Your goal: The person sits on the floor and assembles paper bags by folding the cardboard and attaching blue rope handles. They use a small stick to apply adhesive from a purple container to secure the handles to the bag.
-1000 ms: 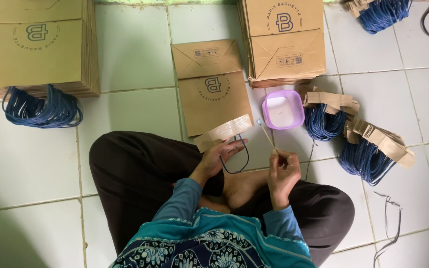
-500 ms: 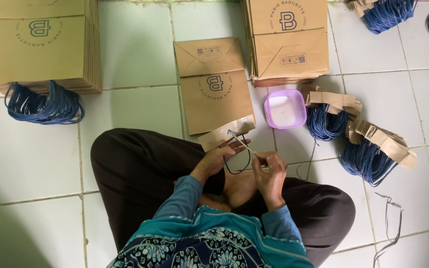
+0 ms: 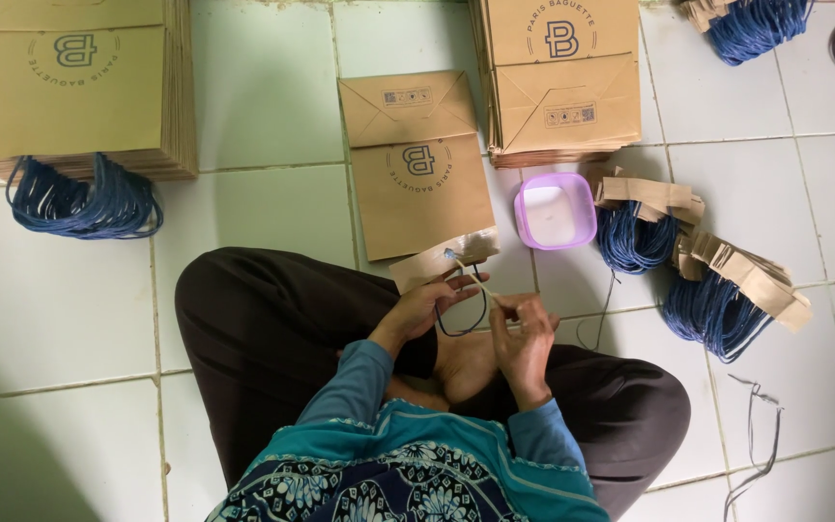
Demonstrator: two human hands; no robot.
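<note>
I sit cross-legged on a white tiled floor. My left hand [image 3: 424,307] holds a brown paper strip [image 3: 442,257] with a dark blue cord loop [image 3: 463,311] hanging from it. My right hand [image 3: 522,333] pinches a thin pale stick [image 3: 476,280] whose tip touches the strip near the cord's end. A flat brown paper bag [image 3: 416,164] lies on the floor just beyond my hands. A small lilac tub [image 3: 555,211] with white contents sits to its right.
A stack of brown bags with blue cord handles [image 3: 77,87] lies at far left. Another bag stack [image 3: 562,77] is at top right. Bundles of blue cords with paper strips [image 3: 717,290] lie at right. A loose cord [image 3: 756,435] trails at lower right.
My right hand has come back from the lilac tub with the stick and now meets the strip held in my left hand.
</note>
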